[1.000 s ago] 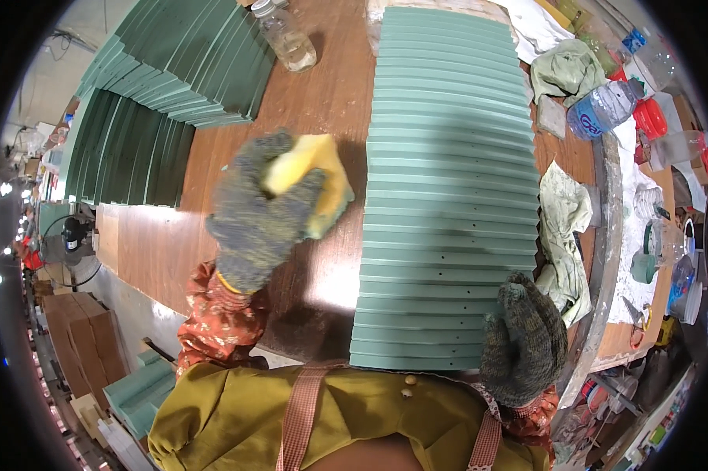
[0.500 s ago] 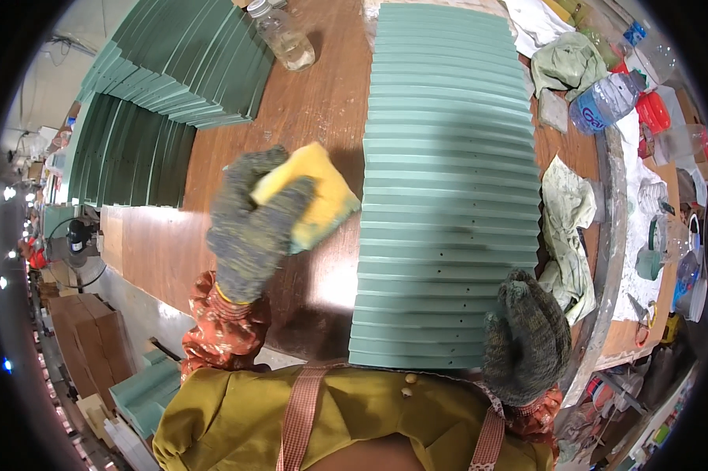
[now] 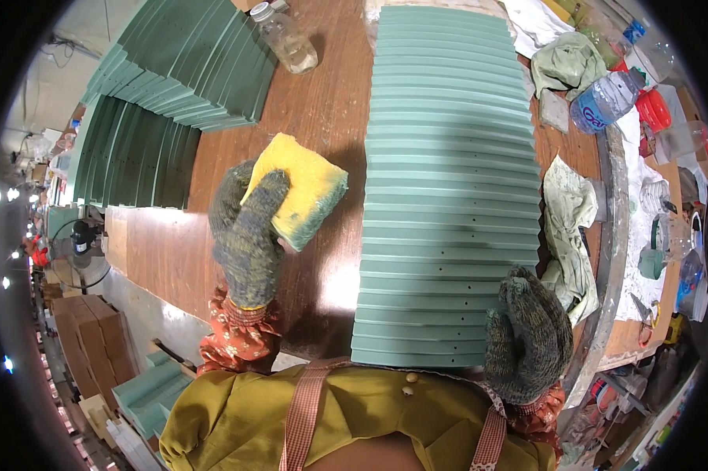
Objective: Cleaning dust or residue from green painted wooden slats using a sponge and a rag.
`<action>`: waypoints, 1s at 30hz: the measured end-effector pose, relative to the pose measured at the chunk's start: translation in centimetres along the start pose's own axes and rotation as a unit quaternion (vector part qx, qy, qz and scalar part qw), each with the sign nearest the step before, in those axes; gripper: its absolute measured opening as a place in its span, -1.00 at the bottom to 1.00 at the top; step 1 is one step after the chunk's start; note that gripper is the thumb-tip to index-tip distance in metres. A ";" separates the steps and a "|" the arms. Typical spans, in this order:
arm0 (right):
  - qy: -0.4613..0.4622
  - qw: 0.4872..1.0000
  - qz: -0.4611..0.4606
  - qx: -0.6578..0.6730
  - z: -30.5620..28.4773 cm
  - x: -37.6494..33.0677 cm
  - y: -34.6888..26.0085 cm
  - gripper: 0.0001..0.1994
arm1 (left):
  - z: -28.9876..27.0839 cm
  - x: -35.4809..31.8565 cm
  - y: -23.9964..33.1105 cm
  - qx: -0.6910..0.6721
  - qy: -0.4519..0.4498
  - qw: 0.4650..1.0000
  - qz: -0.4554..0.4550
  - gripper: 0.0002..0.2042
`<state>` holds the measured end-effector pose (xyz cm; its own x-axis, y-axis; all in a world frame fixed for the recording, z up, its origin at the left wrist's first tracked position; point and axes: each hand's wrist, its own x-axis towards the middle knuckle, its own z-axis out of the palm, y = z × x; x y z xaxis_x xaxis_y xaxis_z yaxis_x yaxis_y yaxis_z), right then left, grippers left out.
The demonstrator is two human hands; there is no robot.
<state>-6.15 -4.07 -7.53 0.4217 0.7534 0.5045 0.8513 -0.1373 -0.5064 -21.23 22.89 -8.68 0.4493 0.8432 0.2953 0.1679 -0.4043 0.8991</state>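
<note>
My left hand (image 3: 252, 235), in a grey-green knit glove, is closed on a yellow sponge (image 3: 295, 188) with a green-stained lower edge. The sponge is over the brown tabletop, left of a long row of light green ridged pieces (image 3: 448, 173). These pieces lie packed one behind another, and small dark holes show along the nearer ones. My right hand (image 3: 529, 337), gloved alike, rests at the near right corner of the row. Its thumb is apart from the fingers, and I see nothing held in it.
Stacked green panels (image 3: 173, 71) stand at the far left beside a clear jar (image 3: 291, 47). Right of the row lie a crumpled pale cloth (image 3: 570, 235), a plastic bottle (image 3: 609, 102) and scissors (image 3: 644, 314). Cardboard boxes (image 3: 95, 337) are on the floor at left.
My left hand has turned and drawn slightly left with the sponge, farther from the row. My right hand has barely moved.
</note>
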 end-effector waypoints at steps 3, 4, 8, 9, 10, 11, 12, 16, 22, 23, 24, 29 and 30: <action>-0.022 1.000 0.005 0.015 -0.3 0.2 -0.1 -0.53 | 0.8 -0.8 1.1 -0.129 0.023 0.990 -0.049 -0.64; -0.021 1.000 0.008 0.015 -0.2 0.2 -0.1 -0.53 | 1.0 -1.3 1.0 -0.088 0.026 0.996 -0.018 -0.63; -0.017 1.000 0.006 0.015 -0.1 0.2 0.1 -0.52 | 1.9 -2.8 0.5 -0.083 -0.005 0.996 -0.007 -0.55; -0.016 1.000 -0.001 0.016 -0.1 0.2 0.2 -0.52 | 1.7 -2.9 0.0 -0.033 -0.012 0.999 0.023 -0.55; -0.016 1.000 0.000 0.016 -0.2 0.1 0.2 -0.52 | 1.4 -2.8 0.0 -0.033 -0.013 0.999 0.023 -0.55; -0.019 1.000 0.004 0.017 -0.2 0.2 0.2 -0.53 | 1.1 -2.7 0.0 -0.064 -0.001 0.998 -0.006 -0.56; -0.022 1.000 0.007 0.018 -0.2 0.2 0.1 -0.53 | 0.6 -2.5 0.0 -0.095 0.011 0.995 -0.035 -0.56; -0.010 1.000 -0.009 0.024 0.1 0.1 0.2 -0.54 | -0.7 -2.1 -0.2 -0.098 0.036 0.994 -0.023 -0.56; 0.000 1.000 0.000 0.016 0.0 0.2 0.1 -0.56 | 1.1 -1.5 0.9 -0.025 -0.043 0.999 -0.002 -0.58; -0.005 1.000 0.006 0.022 0.0 0.1 0.2 -0.57 | 0.7 -1.4 0.5 -0.072 -0.029 0.997 -0.019 -0.57; -0.009 0.999 0.016 0.026 0.1 0.1 0.1 -0.57 | 0.1 -1.1 0.0 -0.085 -0.018 0.996 -0.020 -0.58; 0.023 0.998 0.021 0.054 0.7 -0.1 -0.1 -0.57 | 0.1 -1.2 0.0 -0.155 -0.031 0.987 0.020 -0.57; 0.034 0.996 0.033 0.075 0.7 -0.4 0.1 -0.57 | 0.2 -1.5 -0.6 -0.095 -0.052 0.993 0.039 -0.54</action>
<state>-6.44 -3.89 -8.27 0.4999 0.6995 0.5107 0.7667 -0.0832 -0.6365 -21.79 21.82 -9.72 0.5448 0.7669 0.3393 -0.0343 -0.3839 0.9227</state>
